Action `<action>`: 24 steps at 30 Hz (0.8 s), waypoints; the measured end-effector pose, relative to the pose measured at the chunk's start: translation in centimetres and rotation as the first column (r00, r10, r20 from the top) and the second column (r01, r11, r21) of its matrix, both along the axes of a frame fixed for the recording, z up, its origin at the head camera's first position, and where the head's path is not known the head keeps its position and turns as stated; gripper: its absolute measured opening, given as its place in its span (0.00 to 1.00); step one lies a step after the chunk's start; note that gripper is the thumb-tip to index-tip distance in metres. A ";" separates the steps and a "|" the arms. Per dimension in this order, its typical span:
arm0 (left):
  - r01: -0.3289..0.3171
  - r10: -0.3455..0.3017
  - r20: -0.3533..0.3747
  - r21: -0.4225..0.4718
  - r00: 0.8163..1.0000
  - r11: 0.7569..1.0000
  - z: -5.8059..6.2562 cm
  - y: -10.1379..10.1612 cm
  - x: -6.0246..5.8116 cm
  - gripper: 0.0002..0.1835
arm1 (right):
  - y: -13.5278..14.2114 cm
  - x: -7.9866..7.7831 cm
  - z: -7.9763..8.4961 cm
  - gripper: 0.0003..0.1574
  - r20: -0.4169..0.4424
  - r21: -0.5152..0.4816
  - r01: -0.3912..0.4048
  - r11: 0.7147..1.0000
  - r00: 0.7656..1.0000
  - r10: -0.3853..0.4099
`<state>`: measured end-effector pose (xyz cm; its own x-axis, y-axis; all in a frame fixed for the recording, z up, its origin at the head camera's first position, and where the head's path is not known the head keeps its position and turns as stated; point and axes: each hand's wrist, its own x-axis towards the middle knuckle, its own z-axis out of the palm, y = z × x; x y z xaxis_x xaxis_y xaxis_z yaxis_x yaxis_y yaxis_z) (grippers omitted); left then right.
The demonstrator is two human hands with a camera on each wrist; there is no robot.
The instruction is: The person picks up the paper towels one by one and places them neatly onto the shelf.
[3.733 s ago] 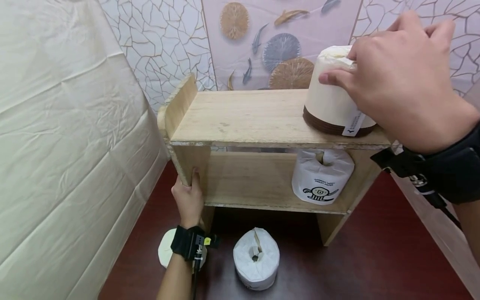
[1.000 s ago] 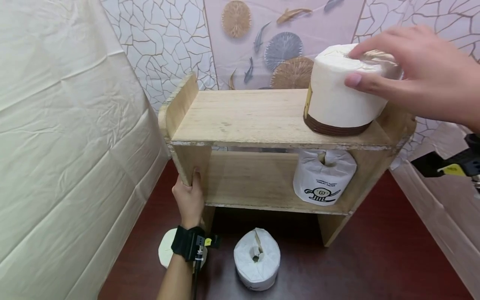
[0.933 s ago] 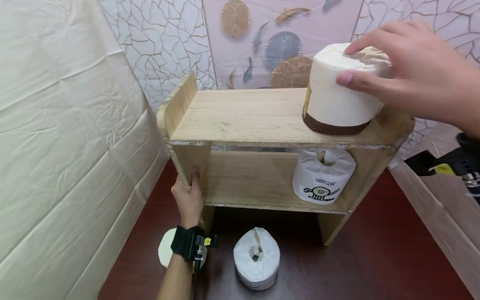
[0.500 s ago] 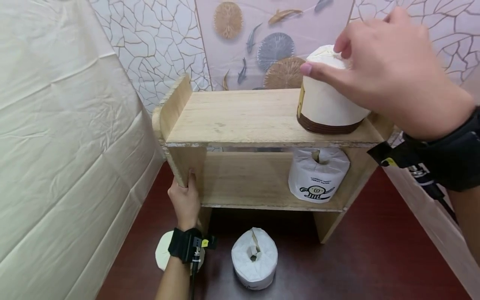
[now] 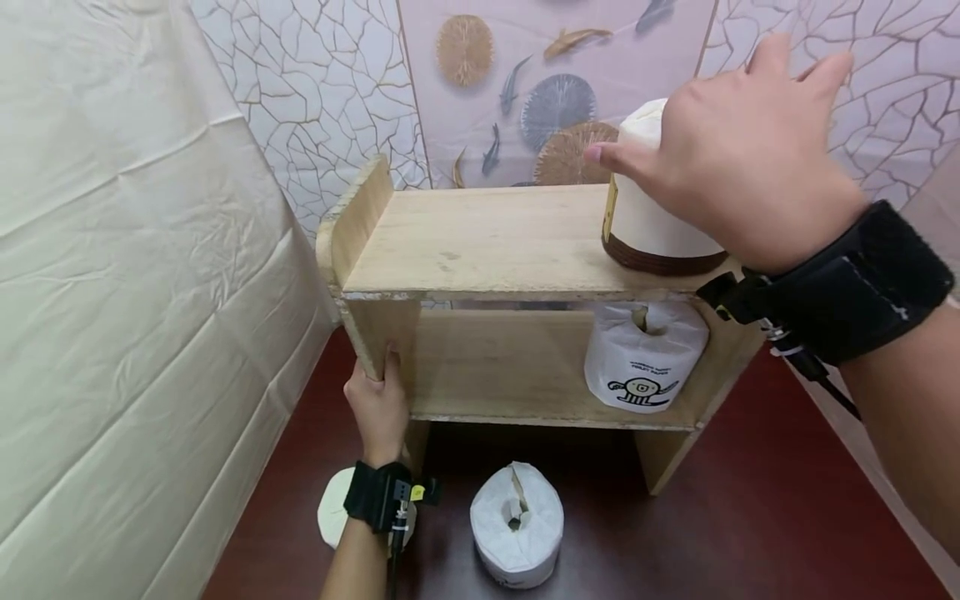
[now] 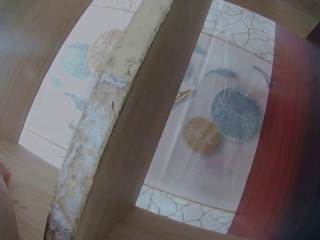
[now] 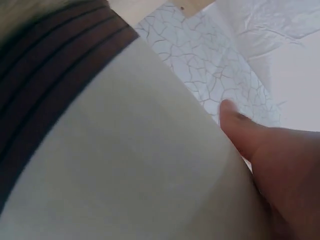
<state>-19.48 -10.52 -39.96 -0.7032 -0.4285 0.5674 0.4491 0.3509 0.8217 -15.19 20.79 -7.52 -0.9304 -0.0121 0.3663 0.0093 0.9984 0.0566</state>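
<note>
My left hand (image 5: 378,412) grips the left side panel of a wooden shelf (image 5: 480,237), thumb on the inner face. In the left wrist view only a sliver of that hand (image 6: 6,205) shows, at the left edge. On the right of the top board stands a cream wrapped toilet roll (image 5: 663,221) with a brown band round its bottom and a yellow label at its left. Over its top lies my right hand (image 5: 750,150), thumb reaching past the roll's left side. The other fingertips are hidden, and I cannot tell how they meet the roll.
A white toilet roll (image 5: 645,358) printed with a cartoon stands on the lower board. Another white roll (image 5: 517,525) is on the dark red floor (image 5: 780,500) in front. Behind my left wrist sits a pale roll (image 5: 333,507). A cream padded wall (image 5: 150,333) borders the left.
The cream roll has turned since the oldest frame: its white tag has left the front, and the yellow label shows at left. My right hand has swung leftward over it; the left hand stays put.
</note>
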 end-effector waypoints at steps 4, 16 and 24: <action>-0.003 0.003 0.001 0.005 1.000 1.000 0.0 -0.3 0.1 0.21 | -0.4 0.0 -0.3 0.60 -0.035 -0.021 -0.016 1.000 0.999 0.016; 0.019 -0.019 0.003 0.033 1.000 0.999 -0.1 -0.1 0.1 0.20 | 0.1 0.6 -0.7 0.50 -0.111 -0.061 -0.102 0.993 0.989 0.095; 0.011 -0.011 -0.003 0.030 1.000 1.000 -0.1 -0.1 0.0 0.20 | 1.1 0.7 -0.9 0.47 -0.117 -0.107 -0.139 0.984 0.985 0.126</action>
